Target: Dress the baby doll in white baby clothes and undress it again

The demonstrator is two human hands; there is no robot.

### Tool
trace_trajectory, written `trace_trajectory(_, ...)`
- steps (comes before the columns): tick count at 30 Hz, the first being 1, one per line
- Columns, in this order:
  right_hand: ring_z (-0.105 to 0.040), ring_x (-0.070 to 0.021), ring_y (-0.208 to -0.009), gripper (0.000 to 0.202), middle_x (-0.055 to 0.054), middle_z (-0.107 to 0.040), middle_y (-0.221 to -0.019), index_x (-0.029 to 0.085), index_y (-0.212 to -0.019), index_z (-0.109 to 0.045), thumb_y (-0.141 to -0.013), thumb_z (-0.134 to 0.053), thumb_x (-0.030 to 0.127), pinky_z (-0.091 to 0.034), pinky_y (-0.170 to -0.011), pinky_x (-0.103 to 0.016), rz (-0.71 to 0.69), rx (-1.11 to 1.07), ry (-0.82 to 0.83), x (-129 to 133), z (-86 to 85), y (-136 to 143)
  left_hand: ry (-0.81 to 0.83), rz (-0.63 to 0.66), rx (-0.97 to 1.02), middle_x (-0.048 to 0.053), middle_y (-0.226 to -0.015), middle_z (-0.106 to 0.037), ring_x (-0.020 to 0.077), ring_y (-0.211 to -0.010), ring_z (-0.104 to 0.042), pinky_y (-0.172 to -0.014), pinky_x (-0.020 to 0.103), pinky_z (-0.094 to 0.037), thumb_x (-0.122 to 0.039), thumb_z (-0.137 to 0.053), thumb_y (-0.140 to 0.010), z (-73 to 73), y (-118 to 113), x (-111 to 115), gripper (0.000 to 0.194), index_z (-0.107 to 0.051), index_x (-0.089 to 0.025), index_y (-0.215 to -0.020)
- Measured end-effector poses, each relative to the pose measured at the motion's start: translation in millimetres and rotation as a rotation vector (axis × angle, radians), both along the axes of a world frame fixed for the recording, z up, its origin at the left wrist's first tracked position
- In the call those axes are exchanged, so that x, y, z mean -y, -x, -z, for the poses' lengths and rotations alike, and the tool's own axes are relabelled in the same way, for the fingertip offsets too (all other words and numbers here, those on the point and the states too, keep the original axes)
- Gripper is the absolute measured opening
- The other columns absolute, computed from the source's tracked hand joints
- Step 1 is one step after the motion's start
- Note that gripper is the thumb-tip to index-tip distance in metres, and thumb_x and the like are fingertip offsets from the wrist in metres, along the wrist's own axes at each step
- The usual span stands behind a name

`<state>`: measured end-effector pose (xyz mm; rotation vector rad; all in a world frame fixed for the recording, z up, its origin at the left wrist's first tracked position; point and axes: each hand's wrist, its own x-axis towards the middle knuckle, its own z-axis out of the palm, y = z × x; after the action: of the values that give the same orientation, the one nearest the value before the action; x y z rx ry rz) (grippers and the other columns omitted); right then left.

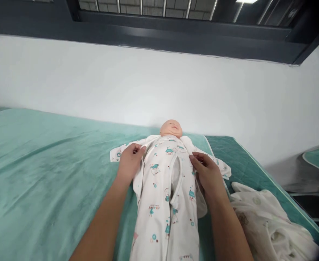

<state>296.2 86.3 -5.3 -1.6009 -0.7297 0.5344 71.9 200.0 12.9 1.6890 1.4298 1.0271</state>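
Note:
A baby doll (pixel 171 128) lies on its back with its head toward the wall. White printed baby clothes (pixel 155 188) cover its body, with sleeves spread out to both sides and a slit-like opening at the middle. My left hand (pixel 131 159) pinches the edge of the clothes at the doll's side, below the left-hand sleeve (pixel 117 154). On the other side my right hand (pixel 205 170) has thumb and fingers closed on the cloth edge, near the right-hand sleeve (pixel 222 166). The doll's arms and legs are hidden under the cloth.
A green sheet (pixel 53 174) covers the surface, with a darker quilted pad (pixel 224 146) at right. Crumpled white cloth (pixel 273 224) lies at lower right. Behind stands a white wall (pixel 148 83) below a dark window frame (pixel 175 34) with metal bars.

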Motion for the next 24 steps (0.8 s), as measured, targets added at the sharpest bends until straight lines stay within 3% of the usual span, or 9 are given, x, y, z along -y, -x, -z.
trace_trajectory(4, -0.061, -0.0196, -0.072, 0.032, -0.005, -0.071, -0.086, 0.019, -0.094, -0.073, -0.076, -0.067, 0.045, -0.047, -0.07, -0.033, 0.335, 0.158, 0.061, 6, 4.6, -23, -0.16, -0.248, -0.255, 0.004, -0.094, -0.068, 0.0218, -0.085, -0.062, -0.073, 0.033, -0.046, -0.037, -0.052, -0.088, 3.7, 14, -7, 0.018, -0.063, -0.022, -0.088)
trace_trajectory(7, -0.062, -0.0242, -0.088, 0.029, -0.009, -0.069, -0.098, 0.017, -0.099, -0.071, -0.081, -0.059, 0.036, -0.047, -0.085, -0.04, 0.48, 0.472, 0.009, 7, 4.6, -24, -0.371, -0.249, -0.549, 0.01, -0.116, -0.065, 0.0294, -0.11, -0.058, -0.085, 0.041, -0.047, -0.021, -0.046, -0.089, 5.6, 12, -3, 0.025, -0.065, -0.022, -0.104)
trace_trajectory(9, -0.06, -0.0262, -0.103, 0.028, -0.011, -0.068, -0.107, 0.018, -0.103, -0.07, -0.084, -0.055, 0.032, -0.045, -0.095, -0.043, 0.387, 0.672, -0.058, 5, 4.8, -16, -0.5, -0.16, -0.615, 0.01, -0.124, -0.063, 0.0288, -0.12, -0.054, -0.099, 0.047, -0.042, -0.014, -0.043, -0.089, 6.5, 7, 1, 0.033, -0.064, -0.023, -0.113)
trace_trajectory(11, -0.057, -0.025, -0.113, 0.029, -0.01, -0.067, -0.115, 0.021, -0.109, -0.069, -0.088, -0.052, 0.032, -0.043, -0.101, -0.043, 0.201, 0.755, -0.121, 0, 6.5, -6, -0.573, -0.013, -0.597, 0.005, -0.131, -0.062, 0.0246, -0.127, -0.051, -0.111, 0.048, -0.033, -0.013, -0.041, -0.092, 8.2, 2, 1, 0.037, -0.063, -0.025, -0.119)
trace_trajectory(14, -0.053, -0.0227, -0.123, 0.033, -0.008, -0.065, -0.126, 0.023, -0.117, -0.067, -0.093, -0.047, 0.034, -0.04, -0.108, -0.044, -0.001, 0.706, -0.156, -7, 12.4, 0, -0.58, 0.249, -0.589, 0.0, -0.145, -0.054, 0.0208, -0.139, -0.04, -0.117, 0.044, -0.028, -0.017, -0.038, -0.096, 12.5, -1, -8, 0.042, -0.058, -0.029, -0.13)
trace_trajectory(16, -0.048, -0.0223, -0.13, 0.037, -0.008, -0.061, -0.134, 0.023, -0.123, -0.065, -0.096, -0.045, 0.038, -0.035, -0.112, -0.047, -0.052, 0.673, -0.13, -13, 16.8, -2, -0.537, 0.324, -0.606, -0.001, -0.151, -0.048, 0.0213, -0.144, -0.034, -0.117, 0.043, -0.029, -0.021, -0.036, -0.098, 15.0, -1, -16, 0.045, -0.053, -0.031, -0.137)
trace_trajectory(20, -0.045, -0.0226, -0.134, 0.044, -0.01, -0.057, -0.141, 0.02, -0.128, -0.062, -0.099, -0.037, 0.041, -0.032, -0.114, -0.048, -0.102, 0.782, -0.023, -26, 20.0, -19, -0.474, 0.254, -0.641, -0.002, -0.151, -0.048, 0.0236, -0.141, -0.039, -0.115, 0.045, -0.028, -0.023, -0.035, -0.098, 16.4, 2, -26, 0.047, -0.05, -0.033, -0.141)
trace_trajectory(24, -0.058, -0.0245, -0.118, 0.042, -0.009, -0.067, -0.127, 0.022, -0.123, -0.066, -0.097, -0.036, 0.038, -0.04, -0.103, -0.044, -0.149, 0.911, 0.148, -35, 18.5, -46, -0.432, 0.124, -0.651, 0.0, -0.142, -0.057, 0.0228, -0.131, -0.048, -0.112, 0.043, -0.031, -0.017, -0.038, -0.093, 17.9, 5, -27, 0.048, -0.058, -0.033, -0.134)
